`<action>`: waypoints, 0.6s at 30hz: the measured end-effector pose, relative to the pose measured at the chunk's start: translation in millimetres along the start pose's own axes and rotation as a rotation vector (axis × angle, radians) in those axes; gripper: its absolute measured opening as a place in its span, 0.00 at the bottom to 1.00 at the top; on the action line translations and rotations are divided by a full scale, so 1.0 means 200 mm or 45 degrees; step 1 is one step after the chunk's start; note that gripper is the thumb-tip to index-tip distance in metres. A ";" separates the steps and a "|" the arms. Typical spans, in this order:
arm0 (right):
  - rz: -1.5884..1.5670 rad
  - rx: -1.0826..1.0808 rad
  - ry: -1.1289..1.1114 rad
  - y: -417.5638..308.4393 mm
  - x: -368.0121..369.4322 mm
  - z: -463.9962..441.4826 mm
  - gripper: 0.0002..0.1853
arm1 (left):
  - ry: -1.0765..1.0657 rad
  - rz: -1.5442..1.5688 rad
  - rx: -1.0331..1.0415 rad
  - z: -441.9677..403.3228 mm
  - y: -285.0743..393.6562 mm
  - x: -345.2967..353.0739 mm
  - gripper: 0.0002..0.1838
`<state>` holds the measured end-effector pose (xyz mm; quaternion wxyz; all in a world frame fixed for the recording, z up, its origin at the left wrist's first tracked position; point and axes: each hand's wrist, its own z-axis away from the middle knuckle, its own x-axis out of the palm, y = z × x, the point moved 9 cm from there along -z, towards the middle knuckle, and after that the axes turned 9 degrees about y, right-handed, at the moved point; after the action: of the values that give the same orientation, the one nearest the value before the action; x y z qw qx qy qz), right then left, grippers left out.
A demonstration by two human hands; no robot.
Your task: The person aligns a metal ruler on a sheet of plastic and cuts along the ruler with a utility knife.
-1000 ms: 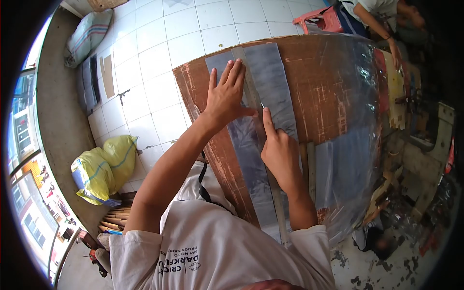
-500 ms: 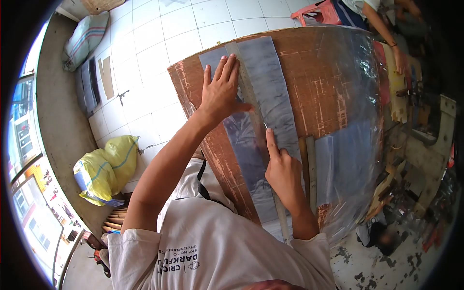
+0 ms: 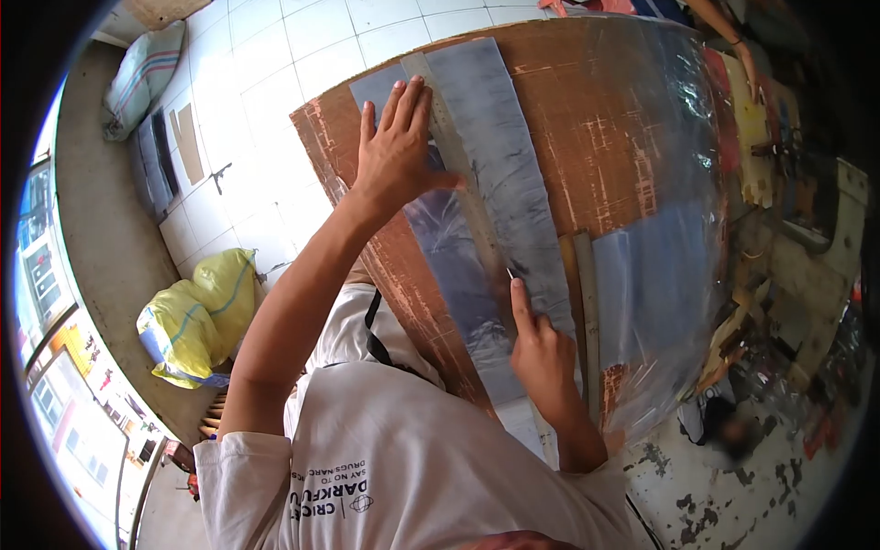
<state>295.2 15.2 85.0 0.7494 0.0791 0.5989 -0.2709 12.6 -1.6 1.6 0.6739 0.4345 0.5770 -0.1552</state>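
A long metal ruler [image 3: 456,151] lies along a grey-blue plastic sheet [image 3: 500,119] on the brown wooden board. My left hand [image 3: 396,151] is spread flat over the upper part of the ruler and the sheet beside it, fingers pointing away from me and thumb out across the ruler. Lower down, along the ruler's right edge, my right hand [image 3: 543,353] is closed with the index finger stretched forward. From under that fingertip pokes the thin pale tip of what looks like a cutter knife [image 3: 511,273]; the rest of it is hidden by my hand.
Two narrow strips [image 3: 587,312] lie right of my right hand, beside more bluish sheet [image 3: 655,275] under clear plastic. The board's edge [image 3: 307,119] drops to white floor tiles. A yellow sack [image 3: 206,312] stands left. Another person's arm [image 3: 733,37] reaches in at top right.
My right hand has slid down along the ruler, toward my body. My left hand stays pressed on the ruler. The whole view has shifted slightly.
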 end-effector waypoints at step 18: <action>-0.487 -0.075 0.435 -0.06 -0.45 -0.63 0.36 | -0.042 0.005 -0.022 0.00 0.01 -0.03 0.74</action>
<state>169.4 87.8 138.1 0.5744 -0.0129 0.7285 -0.3731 11.6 -2.0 7.4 0.6875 0.4271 0.5662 -0.1559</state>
